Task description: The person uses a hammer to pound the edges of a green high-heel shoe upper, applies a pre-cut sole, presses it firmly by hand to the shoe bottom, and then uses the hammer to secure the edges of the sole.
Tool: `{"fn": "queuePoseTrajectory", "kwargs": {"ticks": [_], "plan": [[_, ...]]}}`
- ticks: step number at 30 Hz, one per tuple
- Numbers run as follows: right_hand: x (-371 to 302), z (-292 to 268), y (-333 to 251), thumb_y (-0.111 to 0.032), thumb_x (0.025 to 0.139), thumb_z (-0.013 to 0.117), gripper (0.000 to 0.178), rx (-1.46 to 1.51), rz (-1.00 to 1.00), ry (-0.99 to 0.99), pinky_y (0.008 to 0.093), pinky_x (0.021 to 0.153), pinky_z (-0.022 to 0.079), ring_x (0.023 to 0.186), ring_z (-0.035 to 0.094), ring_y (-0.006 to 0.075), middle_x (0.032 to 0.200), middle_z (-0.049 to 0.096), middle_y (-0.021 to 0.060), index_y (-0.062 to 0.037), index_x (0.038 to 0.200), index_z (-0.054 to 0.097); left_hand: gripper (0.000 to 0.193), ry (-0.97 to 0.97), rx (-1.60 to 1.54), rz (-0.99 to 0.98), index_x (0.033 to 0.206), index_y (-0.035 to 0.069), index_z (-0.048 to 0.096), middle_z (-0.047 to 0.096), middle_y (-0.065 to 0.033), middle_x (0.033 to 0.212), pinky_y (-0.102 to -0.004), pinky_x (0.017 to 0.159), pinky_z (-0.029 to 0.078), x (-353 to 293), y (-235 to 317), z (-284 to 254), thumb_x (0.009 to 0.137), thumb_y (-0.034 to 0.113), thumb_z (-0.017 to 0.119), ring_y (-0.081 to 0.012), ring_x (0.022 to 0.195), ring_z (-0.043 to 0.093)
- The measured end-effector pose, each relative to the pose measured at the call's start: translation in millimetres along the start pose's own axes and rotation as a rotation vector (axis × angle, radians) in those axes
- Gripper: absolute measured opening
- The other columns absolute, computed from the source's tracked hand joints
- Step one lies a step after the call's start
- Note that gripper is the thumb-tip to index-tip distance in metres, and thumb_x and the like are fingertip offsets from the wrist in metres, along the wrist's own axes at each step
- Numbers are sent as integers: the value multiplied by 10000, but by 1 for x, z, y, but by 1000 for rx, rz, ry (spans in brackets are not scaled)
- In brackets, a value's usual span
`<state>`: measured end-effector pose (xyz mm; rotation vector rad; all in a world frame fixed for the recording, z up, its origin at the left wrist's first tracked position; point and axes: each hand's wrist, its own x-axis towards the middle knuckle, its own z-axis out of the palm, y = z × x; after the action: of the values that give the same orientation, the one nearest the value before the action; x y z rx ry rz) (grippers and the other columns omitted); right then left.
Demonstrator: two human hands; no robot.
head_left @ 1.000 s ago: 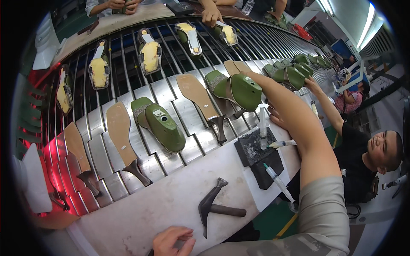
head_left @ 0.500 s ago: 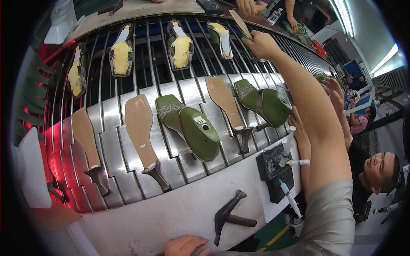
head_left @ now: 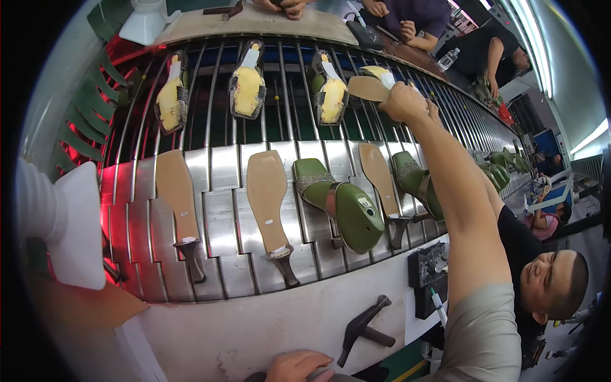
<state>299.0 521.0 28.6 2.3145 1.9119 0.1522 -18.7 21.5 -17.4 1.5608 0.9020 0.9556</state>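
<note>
My right hand (head_left: 405,104) reaches out over the far row and grips a tan shoe sole (head_left: 368,89), whose broad end points left. Just beyond it lies a shoe on its last (head_left: 377,71), bottom up and partly covered. At the lower edge, my left hand (head_left: 299,367) rests with curled fingers near a dark hammer (head_left: 363,330); whatever those fingers hold is hidden. On the metal slats stand tan heeled soles (head_left: 267,197) and green shoe lasts with straps (head_left: 353,213). Farther back, upturned lasts with yellow undersides (head_left: 247,92) lie across the rollers.
A black block (head_left: 428,280) and a syringe (head_left: 439,307) are at the bench's right edge. A white plastic container (head_left: 76,223) stands at the left. A co-worker (head_left: 550,280) leans in from the right, one arm behind mine. Other people's hands work across the conveyor.
My view has swung left, so the scene sits farther right. The sole in my right hand has tipped from steep to nearly level. My left hand stays by the hammer.
</note>
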Motion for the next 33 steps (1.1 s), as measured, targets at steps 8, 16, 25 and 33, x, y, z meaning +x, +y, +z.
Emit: {"fn": "queuePoseTrajectory", "kwargs": {"ticks": [8,16,25,33], "plan": [[-246,-127,-32,-466,833,796,683,370,-255,299,457,938,550,1064,724,416,1115,743,276,60,1239,638,491,181,-393,-64,1490,-21,416,592,-182,1399,-394,1088,499,-9,-14,-9,1031,-7,589,-256,1287,621],[-535,-58,-73,-328,1001,722,440,1157,-549,-161,408,719,576,810,764,319,803,736,201,57,1207,661,527,433,-600,19,1367,5,576,691,-75,1243,-340,983,515,-26,5,-63,1025,396,663,-167,1106,664],[-520,39,-89,-303,980,766,437,688,-342,183,392,807,603,924,747,242,982,750,135,57,1210,677,581,423,-528,145,1262,-14,645,745,-126,1041,-330,754,597,-35,-25,-101,1042,516,553,-205,875,735],[-565,39,-79,-483,1135,391,619,1961,-468,-298,360,798,559,850,713,231,994,733,156,63,1224,670,464,537,-573,162,1263,-19,654,743,-109,1085,-316,846,569,-46,-1,-93,1071,385,532,-174,937,719]]}}
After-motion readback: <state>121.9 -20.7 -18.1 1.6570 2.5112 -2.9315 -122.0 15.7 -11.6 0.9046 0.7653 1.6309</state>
